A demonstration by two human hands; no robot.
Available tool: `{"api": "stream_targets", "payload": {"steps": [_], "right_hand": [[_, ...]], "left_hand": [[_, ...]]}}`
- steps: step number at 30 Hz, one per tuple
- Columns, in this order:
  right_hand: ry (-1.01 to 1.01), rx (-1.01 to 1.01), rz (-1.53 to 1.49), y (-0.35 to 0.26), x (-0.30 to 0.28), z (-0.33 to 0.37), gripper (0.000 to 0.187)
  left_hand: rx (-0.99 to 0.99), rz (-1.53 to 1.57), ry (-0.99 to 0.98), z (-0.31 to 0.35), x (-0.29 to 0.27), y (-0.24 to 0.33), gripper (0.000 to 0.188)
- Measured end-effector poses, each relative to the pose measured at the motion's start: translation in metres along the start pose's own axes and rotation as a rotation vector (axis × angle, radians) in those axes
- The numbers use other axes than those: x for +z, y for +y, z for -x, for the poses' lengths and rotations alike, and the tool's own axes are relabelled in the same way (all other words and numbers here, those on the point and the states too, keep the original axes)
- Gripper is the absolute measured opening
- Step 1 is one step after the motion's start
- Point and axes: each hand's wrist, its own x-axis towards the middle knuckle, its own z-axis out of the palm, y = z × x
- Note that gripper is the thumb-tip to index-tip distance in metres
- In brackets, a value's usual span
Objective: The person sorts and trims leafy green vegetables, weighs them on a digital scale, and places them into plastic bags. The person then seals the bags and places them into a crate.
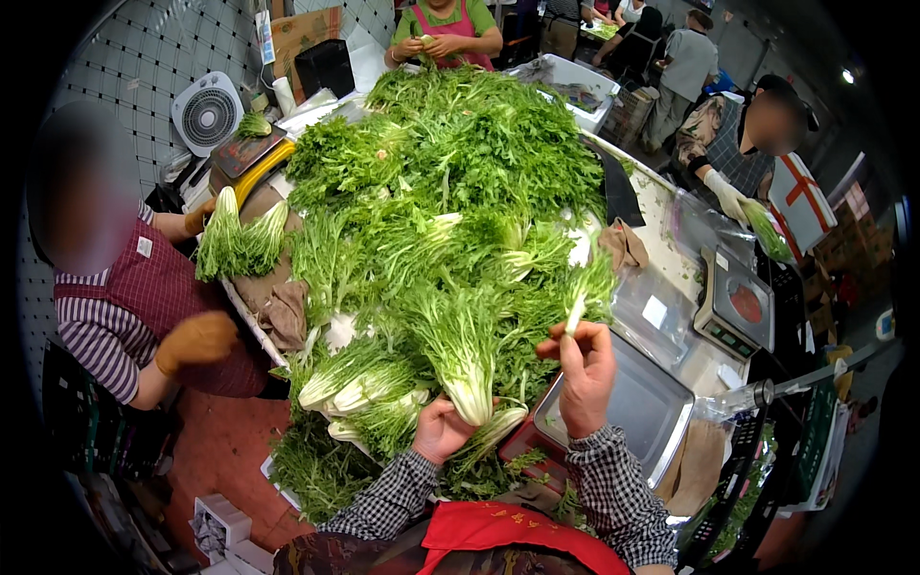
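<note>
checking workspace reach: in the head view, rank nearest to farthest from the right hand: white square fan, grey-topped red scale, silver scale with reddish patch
1. Grey-topped red scale: close beside the right hand
2. Silver scale with reddish patch: farther right
3. White square fan: far upper left

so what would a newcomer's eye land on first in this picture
Probably the big heap of feathery green leaves, filling the centre and upper middle. Just below it, the left hand holds a large, white-based leafy bunch and the right hand pinches a small white-stemmed sprig. The bright red cloth apron stands out at the bottom edge.
</note>
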Motion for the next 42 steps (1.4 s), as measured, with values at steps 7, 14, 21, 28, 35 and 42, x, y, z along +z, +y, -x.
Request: {"api": "stream_targets", "payload": {"steps": [7,14,21,28,35,42], "right_hand": [[-0.375,0.511,0.315,0.063,-0.033,0.014,0.045],[-0.239,0.551,-0.168,0.046,-0.017,0.038,0.052],[-0.243,0.379,0.109,0.051,-0.021,0.076,0.042],[-0.501,-0.117,0.562,0.056,-0.032,0.091,0.045],[-0.519,-0.155,0.578,0.058,-0.026,0.092,0.084],[-0.598,-0.017,0.802,0.011,-0.020,0.086,0.101]], "left_hand": [[-0.095,-0.107,-0.136,0.008,0.008,0.003,0.081],[-0.340,-0.645,-0.207,0.028,-0.011,0.007,0.084],[-0.184,-0.912,-0.012,0.017,0.022,0.018,0.071],[0.219,-1.259,-0.386,0.015,0.083,0.014,0.114],[0.166,-1.378,-0.388,0.020,0.112,0.003,0.125],[0.266,-1.170,-0.229,0.026,0.101,-0.015,0.112]]}}
